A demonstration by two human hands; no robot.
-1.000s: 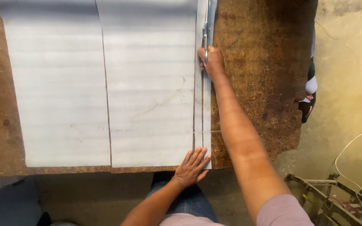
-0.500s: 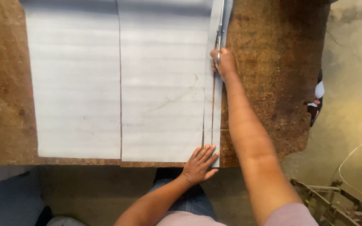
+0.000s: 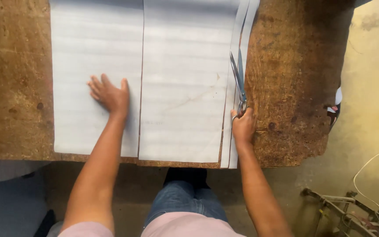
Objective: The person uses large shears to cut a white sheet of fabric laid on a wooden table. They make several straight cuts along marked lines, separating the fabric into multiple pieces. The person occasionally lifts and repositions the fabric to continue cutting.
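Two white sheets are lying side by side on the rough brown desk (image 3: 286, 87) in the head view. The left hand (image 3: 110, 94) is pressing flat, fingers spread, on the left sheet (image 3: 93, 44). The right hand (image 3: 243, 126) is closing its grip around the handles of the scissors (image 3: 238, 79), whose blades are pointing away along the right sheet (image 3: 185, 66), beside a narrow cut strip (image 3: 233, 149).

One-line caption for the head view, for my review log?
Right hand holds scissors along narrow white strips; left hand lies flat on left white sheet.
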